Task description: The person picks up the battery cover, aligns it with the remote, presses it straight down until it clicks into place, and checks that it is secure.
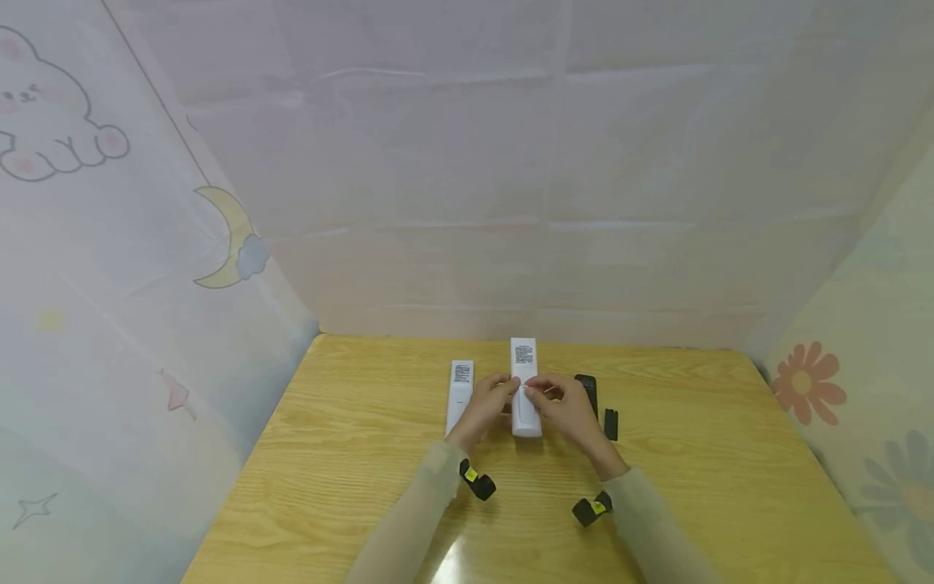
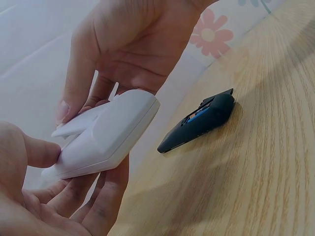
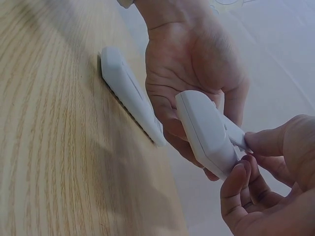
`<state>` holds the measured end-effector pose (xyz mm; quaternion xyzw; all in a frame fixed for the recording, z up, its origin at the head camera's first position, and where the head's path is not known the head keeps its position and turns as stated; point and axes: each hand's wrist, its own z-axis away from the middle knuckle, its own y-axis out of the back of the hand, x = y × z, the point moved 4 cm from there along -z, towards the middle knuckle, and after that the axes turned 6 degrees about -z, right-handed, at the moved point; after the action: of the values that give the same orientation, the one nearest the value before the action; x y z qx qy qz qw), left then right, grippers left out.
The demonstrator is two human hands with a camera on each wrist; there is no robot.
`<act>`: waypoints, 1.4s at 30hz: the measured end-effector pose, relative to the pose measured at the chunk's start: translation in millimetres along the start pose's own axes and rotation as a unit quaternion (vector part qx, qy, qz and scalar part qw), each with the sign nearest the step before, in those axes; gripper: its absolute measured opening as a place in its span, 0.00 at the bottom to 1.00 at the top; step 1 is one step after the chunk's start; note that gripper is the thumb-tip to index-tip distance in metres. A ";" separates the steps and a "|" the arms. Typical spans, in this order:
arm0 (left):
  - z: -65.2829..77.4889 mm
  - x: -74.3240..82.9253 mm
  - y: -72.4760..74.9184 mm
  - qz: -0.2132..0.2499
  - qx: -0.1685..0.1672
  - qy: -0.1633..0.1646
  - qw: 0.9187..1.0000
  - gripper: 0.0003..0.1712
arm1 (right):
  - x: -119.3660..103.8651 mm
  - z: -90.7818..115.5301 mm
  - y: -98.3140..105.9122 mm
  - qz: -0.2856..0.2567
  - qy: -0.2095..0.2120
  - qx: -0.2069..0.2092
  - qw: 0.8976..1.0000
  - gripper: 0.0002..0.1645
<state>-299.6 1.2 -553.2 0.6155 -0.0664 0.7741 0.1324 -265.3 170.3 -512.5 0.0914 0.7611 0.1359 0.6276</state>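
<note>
Pale, creased sheets [image 1: 467, 178] rise behind the counter and to its sides, the left one printed with a white cartoon bear and a yellow crescent moon, the right one with red and blue-grey flowers. Beneath them is the light yellow-brown, wood-grained counter [image 1: 350, 487]. Two forearms in pale long sleeves [image 1: 409, 523] reach in over its near edge.

The left hand [image 1: 483, 408] grips a long white plastic remote control [image 1: 522, 369], thumb against its side and fingers underneath. The right hand [image 1: 572, 405] pinches the slim white battery cover [image 2: 83, 122] of that remote between thumb and fingers; the cover stands tilted, one end lifted away from the body. The remote is held above the counter, back side up, its labelled end towards the far edge.

A second white plastic remote control [image 1: 460, 393], also back side up, lies on the counter left of the held one, nearer the far edge than the near edge. Right of the held one, partly hidden by the right hand, lies a smaller black remote control [image 1: 588, 388] with an opened compartment showing something blue. A black wrist device [image 1: 477, 480] with a yellow label sits at each cuff. A narrow black plastic cover [image 1: 611, 424] lies just beside the black remote, towards the counter's right edge.
</note>
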 end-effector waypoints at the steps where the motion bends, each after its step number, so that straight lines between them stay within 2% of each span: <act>1: 0.1 0.0 0.0 -0.001 0.000 -0.001 1.000 0.28 | 0.5 -0.1 -0.1 -0.003 -0.001 0.001 1.000 0.10; 12: 1.3 1.5 0.1 -0.004 0.003 -0.002 1.000 0.32 | 2.2 -1.1 -1.0 0.026 -0.009 0.008 1.000 0.09; 26: 0.2 -0.4 0.9 -0.009 0.008 -0.001 1.000 0.31 | 8.9 -1.2 -3.0 0.048 -0.005 0.019 0.999 0.11; 34: 0.4 -0.4 0.8 -0.010 0.006 -0.003 1.000 0.31 | 11.3 -1.9 -1.9 0.020 -0.035 0.026 0.999 0.24; 42: 1.4 -0.3 1.7 0.000 -0.001 0.000 1.000 0.30 | 15.2 -0.3 -3.9 -0.006 -0.081 0.020 0.997 0.29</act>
<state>-298.7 -0.9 -553.1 0.6150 -0.0669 0.7743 0.1332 -268.5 171.3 -527.9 0.1097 0.7113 0.1088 0.6857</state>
